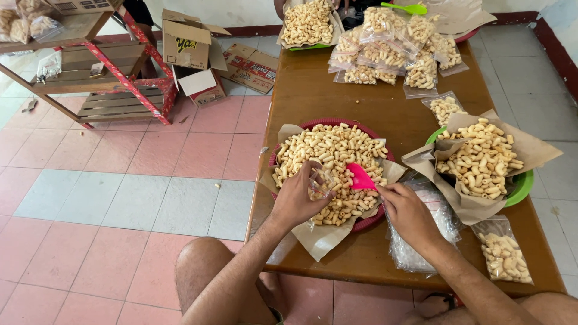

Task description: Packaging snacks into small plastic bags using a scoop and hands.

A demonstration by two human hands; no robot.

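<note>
A red basket lined with brown paper holds a heap of pale tube-shaped snacks on a wooden table. My left hand holds a small clear plastic bag open over the heap. My right hand grips a pink scoop, its blade right next to the bag's mouth. A stack of empty clear bags lies under my right wrist.
A green basket of the same snacks stands at the right. One filled bag lies near the front right corner, several more at the far end, beside another heaped tray and a green scoop. Cardboard boxes and a red-framed shelf stand on the tiled floor.
</note>
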